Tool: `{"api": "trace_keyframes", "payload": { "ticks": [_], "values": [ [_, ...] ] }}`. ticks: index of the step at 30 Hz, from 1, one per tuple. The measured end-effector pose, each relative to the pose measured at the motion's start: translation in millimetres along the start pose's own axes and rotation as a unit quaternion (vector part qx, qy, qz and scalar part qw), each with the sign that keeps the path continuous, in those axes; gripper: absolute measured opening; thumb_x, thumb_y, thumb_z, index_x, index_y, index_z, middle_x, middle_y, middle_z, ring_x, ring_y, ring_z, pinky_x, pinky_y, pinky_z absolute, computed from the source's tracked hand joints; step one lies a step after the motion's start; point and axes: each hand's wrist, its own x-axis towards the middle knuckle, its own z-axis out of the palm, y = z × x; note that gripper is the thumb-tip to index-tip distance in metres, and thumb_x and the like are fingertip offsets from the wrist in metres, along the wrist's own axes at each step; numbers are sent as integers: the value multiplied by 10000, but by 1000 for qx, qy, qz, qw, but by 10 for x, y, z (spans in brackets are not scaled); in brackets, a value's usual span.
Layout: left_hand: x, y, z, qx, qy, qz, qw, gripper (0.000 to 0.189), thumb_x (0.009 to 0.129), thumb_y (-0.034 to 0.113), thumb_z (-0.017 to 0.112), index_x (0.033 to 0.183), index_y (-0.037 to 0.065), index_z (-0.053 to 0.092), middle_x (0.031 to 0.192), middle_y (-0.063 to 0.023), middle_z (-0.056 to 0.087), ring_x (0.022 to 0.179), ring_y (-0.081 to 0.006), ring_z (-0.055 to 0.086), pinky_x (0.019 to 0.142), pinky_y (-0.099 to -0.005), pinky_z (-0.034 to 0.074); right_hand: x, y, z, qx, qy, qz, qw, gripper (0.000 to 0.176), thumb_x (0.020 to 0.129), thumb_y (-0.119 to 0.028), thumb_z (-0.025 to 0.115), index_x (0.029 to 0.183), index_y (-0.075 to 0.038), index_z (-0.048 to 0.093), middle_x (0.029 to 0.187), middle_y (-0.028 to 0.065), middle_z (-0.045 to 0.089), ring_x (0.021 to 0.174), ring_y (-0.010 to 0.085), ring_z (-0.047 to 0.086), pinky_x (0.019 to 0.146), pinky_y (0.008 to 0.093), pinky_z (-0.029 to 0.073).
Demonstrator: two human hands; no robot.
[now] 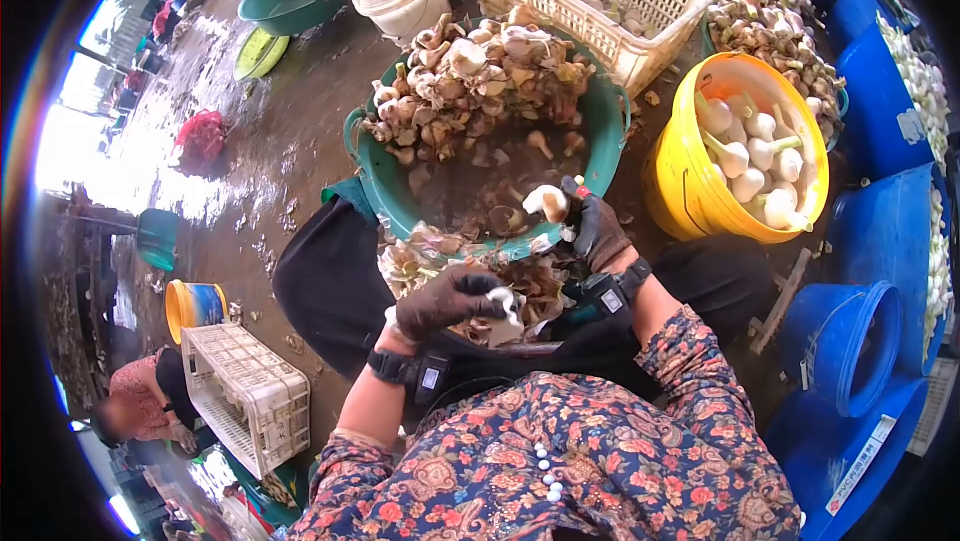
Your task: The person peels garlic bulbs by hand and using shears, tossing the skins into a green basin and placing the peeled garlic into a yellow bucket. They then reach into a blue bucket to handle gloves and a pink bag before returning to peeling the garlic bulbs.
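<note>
Garlic bulb (547, 203) clamped in your right hand (597, 231) over green basin (385, 191), left hand (450, 303) closed on white garlic piece (506, 307); looks mid-peel, next needs firm pinch on skin

Long-sleeved blouse (620, 461) in a dense paisley floral print of navy, red, pink and orange, with small white buttons (545, 471) down the front. Dark brown gloves cover the left hand (445, 303) and right hand (597, 231). Each wrist bears a black strap (388, 366) with a small boxy device (432, 378).
</note>
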Motion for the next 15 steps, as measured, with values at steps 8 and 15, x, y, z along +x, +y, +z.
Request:
{"api": "trace_keyframes", "payload": {
  "ticks": [8,15],
  "values": [
    [551,81,84,154,299,191,922,417,746,196,760,1055,-17,580,959,-108,634,854,-162,600,771,-282,485,162,271,-32,-121,-38,-26,992,221,898,-215,573,958,-11,633,924,61,646,775,162,621,695,285,500],
    [359,287,241,-68,109,72,989,177,800,118,691,904,1,608,769,-7,607,700,-87,559,631,-244,466,184,339,-362,-365,-106,-228,896,247,856,-163,575,1051,-11,587,961,35,626,881,120,596,762,273,491]
  ]
}}
